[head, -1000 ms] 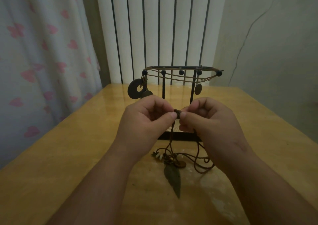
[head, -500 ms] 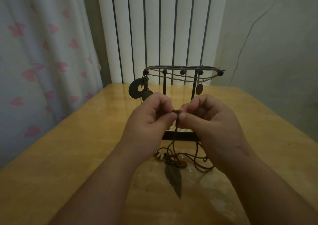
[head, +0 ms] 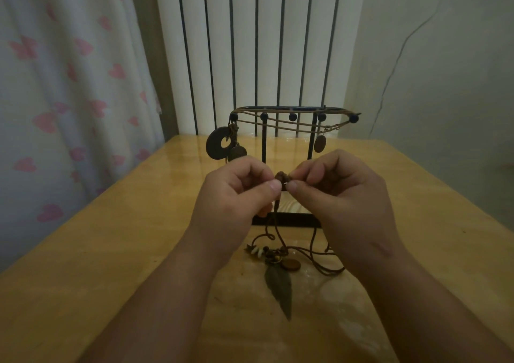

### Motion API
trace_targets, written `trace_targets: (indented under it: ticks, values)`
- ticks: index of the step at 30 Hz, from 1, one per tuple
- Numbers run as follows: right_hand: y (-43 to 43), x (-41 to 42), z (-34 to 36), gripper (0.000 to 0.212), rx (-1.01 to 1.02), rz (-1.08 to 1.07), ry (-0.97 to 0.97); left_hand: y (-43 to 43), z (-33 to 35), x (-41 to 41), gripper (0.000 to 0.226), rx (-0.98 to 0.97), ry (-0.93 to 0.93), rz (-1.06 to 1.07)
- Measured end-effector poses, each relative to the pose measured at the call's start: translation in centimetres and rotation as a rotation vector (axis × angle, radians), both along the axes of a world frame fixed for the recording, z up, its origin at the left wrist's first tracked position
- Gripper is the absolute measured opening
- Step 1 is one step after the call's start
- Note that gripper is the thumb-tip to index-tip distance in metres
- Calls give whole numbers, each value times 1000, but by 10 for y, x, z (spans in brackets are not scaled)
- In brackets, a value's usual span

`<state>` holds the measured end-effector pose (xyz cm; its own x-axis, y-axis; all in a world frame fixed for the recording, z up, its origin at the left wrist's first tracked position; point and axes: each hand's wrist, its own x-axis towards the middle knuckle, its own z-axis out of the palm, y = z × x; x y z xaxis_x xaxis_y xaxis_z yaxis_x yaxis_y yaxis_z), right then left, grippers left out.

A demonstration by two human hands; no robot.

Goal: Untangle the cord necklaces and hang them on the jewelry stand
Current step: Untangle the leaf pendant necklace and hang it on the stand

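Left hand (head: 236, 196): pinches small brown cord knot (head: 281, 177).
Right hand (head: 343, 196): pinches it too.
Dark leaf charm (head: 279, 287): tip points toward person.

Bare forearms (head: 167, 293), hands (head: 236, 196) (short thumbnails)

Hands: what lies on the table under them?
A tangle of brown cords with a leaf pendant, a round pendant and pale beads. The right hand hides part of the loops and the stand's base.

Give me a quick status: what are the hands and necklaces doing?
Left hand and right hand both pinch the cord knot. Tangled necklaces lie on the table. Jewelry stand just behind the hands, nothing between.
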<state>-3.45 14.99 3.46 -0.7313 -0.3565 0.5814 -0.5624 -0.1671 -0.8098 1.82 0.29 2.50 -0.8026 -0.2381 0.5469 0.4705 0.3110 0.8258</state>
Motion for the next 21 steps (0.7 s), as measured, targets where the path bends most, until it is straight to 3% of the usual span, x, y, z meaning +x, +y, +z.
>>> trace_targets:
  ticks: [3,10,21]
  values:
    - [0,-1,-1,15,21,-17,36,0,0,0,15,20,-27,-13]
    - [0,-2,-2,13,103,-60,62,4,5,3,16,-28,-21,71]
    - [-3,2,1,19,121,-29,-45,5,9,4,21,-52,-81,84]
